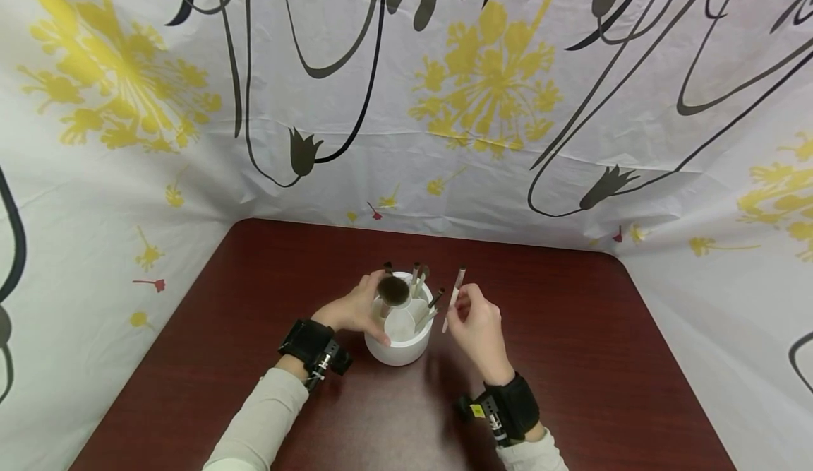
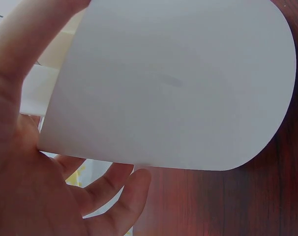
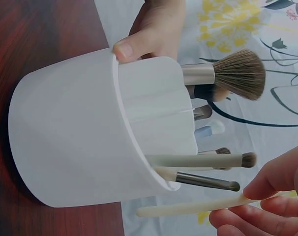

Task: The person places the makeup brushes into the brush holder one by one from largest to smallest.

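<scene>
A white round brush holder (image 1: 399, 353) stands on the table with several makeup brushes upright in its compartments. My left hand (image 1: 357, 311) grips it at the left side, thumb over the rim and fingers behind. In the right wrist view a large fluffy makeup brush (image 3: 240, 73) sticks out farthest from the hand; slimmer ones, including a pale-handled eye brush (image 3: 203, 161) and a dark-ferruled brush (image 3: 208, 181), lean at the near rim. Just right of the holder, my right hand (image 1: 479, 324) pinches a thin makeup brush (image 3: 178, 208) between thumb and fingers, its pale handle end pointing down beside the wall.
The dark red-brown table (image 1: 571, 358) has rounded far corners. Behind and beside it hangs a white cloth (image 1: 356, 195) printed with yellow flowers and grey stems. Black straps with small cameras (image 1: 513, 409) sit on both wrists.
</scene>
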### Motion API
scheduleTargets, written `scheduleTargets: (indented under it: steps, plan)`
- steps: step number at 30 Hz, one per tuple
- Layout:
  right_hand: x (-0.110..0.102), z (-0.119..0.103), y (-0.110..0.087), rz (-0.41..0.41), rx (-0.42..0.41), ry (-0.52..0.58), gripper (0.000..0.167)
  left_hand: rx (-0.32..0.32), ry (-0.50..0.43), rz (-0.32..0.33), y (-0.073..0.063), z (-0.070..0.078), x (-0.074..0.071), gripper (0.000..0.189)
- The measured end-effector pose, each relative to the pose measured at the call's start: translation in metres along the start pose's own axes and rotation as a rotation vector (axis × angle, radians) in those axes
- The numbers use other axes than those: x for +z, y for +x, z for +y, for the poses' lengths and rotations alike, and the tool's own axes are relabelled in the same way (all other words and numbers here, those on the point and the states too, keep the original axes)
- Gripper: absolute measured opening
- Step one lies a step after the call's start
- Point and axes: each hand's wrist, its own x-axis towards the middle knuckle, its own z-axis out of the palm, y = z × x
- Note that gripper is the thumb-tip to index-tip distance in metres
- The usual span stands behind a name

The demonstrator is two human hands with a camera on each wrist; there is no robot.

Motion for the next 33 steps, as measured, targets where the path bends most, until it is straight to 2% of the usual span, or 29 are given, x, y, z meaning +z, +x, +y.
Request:
scheduleTargets:
  steps: [11,16,23,26,33]
  plan:
    - [-0.005,-0.006,0.004,0.022,-0.037,0.036,0.019,0.007,-0.006,0.003,0.002,0.0,0.0,0.129]
    - [-0.006,-0.011,0.007,0.011,-0.019,0.07,0.019,0.005,0.0,-0.016,0.002,-0.001,-0.001,0.129]
    - [-0.005,-0.019,0.011,-0.006,-0.048,0.139,0.021,0.009,-0.009,0.008,0.002,-0.002,-0.005,0.128]
    - [-0.003,-0.019,0.009,-0.009,-0.044,0.151,0.022,0.008,-0.001,-0.016,0.002,-0.001,-0.003,0.128]
    - [0.0,-0.018,0.008,-0.036,-0.047,0.15,0.021,0.008,-0.007,-0.001,0.001,-0.001,-0.001,0.128]
